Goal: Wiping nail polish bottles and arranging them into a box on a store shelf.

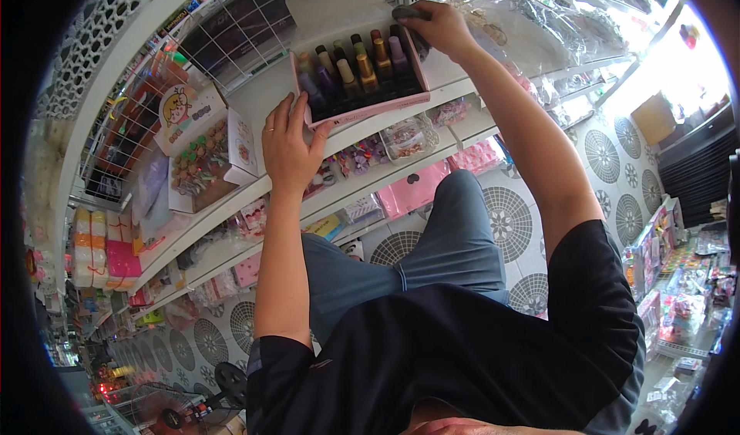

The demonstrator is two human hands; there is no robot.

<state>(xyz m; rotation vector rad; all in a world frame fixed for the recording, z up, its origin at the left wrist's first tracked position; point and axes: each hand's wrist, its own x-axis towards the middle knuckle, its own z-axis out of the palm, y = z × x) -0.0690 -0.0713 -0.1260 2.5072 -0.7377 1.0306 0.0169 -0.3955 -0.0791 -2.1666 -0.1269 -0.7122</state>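
Observation:
A pink cardboard box [370, 110] of nail polish bottles [365, 70] stands on the white shelf, its lid [338, 7] raised at the back. The caps are gold, purple, cream, green and dark. My left hand [293, 140] rests at the box's front left corner, fingers spread along its side and thumb at the front edge. By the back right corner, my right hand [439, 30] grips a grey cloth [411, 13], part of which hangs down along the box's right side.
Left of the box, an open white display box [240, 146] with a cartoon lid holds many small items. A wire grid [243, 30] stands behind. Lower shelves carry packaged goods and a clear tray [407, 137]. A fan [173, 415] is at the lower left, and packed bags [584, 30] lie at the upper right.

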